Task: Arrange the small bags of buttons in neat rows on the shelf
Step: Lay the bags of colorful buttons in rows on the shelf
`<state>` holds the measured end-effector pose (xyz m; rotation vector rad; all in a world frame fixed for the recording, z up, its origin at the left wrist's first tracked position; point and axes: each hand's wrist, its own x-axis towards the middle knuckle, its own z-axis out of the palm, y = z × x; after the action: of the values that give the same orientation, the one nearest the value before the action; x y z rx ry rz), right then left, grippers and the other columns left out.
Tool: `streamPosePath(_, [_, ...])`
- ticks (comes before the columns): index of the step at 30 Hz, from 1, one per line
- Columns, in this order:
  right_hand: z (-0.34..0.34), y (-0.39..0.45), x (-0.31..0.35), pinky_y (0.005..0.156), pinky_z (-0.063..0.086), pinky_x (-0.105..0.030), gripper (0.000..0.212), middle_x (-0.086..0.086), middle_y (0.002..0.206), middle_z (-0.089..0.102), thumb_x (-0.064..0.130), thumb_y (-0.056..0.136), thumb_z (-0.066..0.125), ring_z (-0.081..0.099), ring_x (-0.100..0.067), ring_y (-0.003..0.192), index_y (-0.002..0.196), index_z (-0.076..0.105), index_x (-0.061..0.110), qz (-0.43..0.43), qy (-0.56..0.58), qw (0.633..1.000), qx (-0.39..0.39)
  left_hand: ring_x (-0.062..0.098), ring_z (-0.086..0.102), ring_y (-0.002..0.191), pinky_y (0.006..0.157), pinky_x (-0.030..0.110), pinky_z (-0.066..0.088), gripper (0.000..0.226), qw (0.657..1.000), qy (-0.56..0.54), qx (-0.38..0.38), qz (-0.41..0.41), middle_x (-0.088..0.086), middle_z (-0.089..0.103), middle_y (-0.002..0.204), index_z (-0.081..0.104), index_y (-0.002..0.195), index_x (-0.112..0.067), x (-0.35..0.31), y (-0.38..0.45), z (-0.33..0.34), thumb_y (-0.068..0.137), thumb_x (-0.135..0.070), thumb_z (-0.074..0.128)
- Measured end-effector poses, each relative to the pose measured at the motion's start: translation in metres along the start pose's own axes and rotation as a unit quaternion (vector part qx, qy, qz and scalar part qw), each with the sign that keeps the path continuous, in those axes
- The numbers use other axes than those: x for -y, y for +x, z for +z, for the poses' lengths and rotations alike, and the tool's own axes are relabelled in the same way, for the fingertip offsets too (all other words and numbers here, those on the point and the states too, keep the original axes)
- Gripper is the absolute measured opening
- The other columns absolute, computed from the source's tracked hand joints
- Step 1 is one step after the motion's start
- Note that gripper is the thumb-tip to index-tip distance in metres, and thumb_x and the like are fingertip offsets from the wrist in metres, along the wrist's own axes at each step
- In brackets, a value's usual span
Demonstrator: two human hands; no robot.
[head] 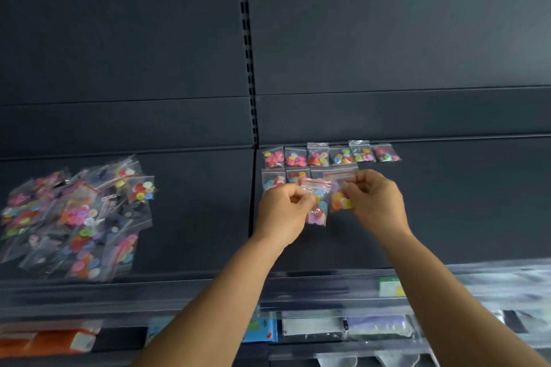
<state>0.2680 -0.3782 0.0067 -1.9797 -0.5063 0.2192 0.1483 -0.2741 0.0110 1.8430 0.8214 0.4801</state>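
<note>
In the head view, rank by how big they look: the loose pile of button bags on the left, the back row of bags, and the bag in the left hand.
1. Loose pile: largest by far.
2. Back row of six bags.
3. Bag pinched by the left hand: smallest, though nearest the camera.

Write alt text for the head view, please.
Both hands hold small button bags above a dark shelf: the left hand pinches one bag, the right hand another. Behind them lie neat rows; a loose pile sits left.
</note>
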Motion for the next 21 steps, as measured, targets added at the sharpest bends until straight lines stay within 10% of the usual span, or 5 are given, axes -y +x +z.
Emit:
streamPosePath(9, [-0.044, 0.024, -0.046, 0.054, 0.038, -0.019, 0.016, 0.008, 0.084, 0.064, 0.015, 0.089, 0.058, 0.055, -0.006, 0.069, 0.104, 0.059, 0.016, 0.007, -0.097, 0.995, 0.030, 0.017, 0.062, 0.077, 0.063, 0.029, 0.050, 0.017, 0.984, 0.175, -0.030, 0.022, 0.003, 0.067, 0.093, 0.055, 0.110, -0.013, -0.020, 0.014, 0.066, 0.093, -0.016, 0.054])
streamPosePath(15, [-0.042, 0.022, -0.044, 0.080, 0.043, -0.032, 0.037, -0.009, 0.122, 0.053, 0.014, 0.089, 0.056, 0.053, -0.028, 0.106, 0.125, 0.050, 0.014, -0.064, -0.213, 0.972, 0.073, 0.023, 0.041, 0.121, 0.096, 0.034, 0.040, 0.046, 0.925, 0.353, -0.084, 0.115, 0.003, 0.049, 0.127, 0.044, 0.132, -0.018, -0.013, 0.011, 0.069, 0.090, -0.026, 0.061])
streamPosePath(21, [-0.050, 0.017, -0.045, 0.090, 0.041, -0.032, 0.021, -0.003, 0.117, 0.056, 0.017, 0.090, 0.054, 0.048, -0.026, 0.109, 0.103, 0.068, 0.025, -0.141, -0.291, 0.931, 0.173, 0.021, 0.046, 0.110, 0.091, 0.030, 0.038, 0.025, 0.897, 0.380, 0.026, 0.226, 0.002, 0.060, 0.116, 0.065, 0.113, -0.011, -0.002, 0.005, 0.074, 0.095, -0.020, 0.051])
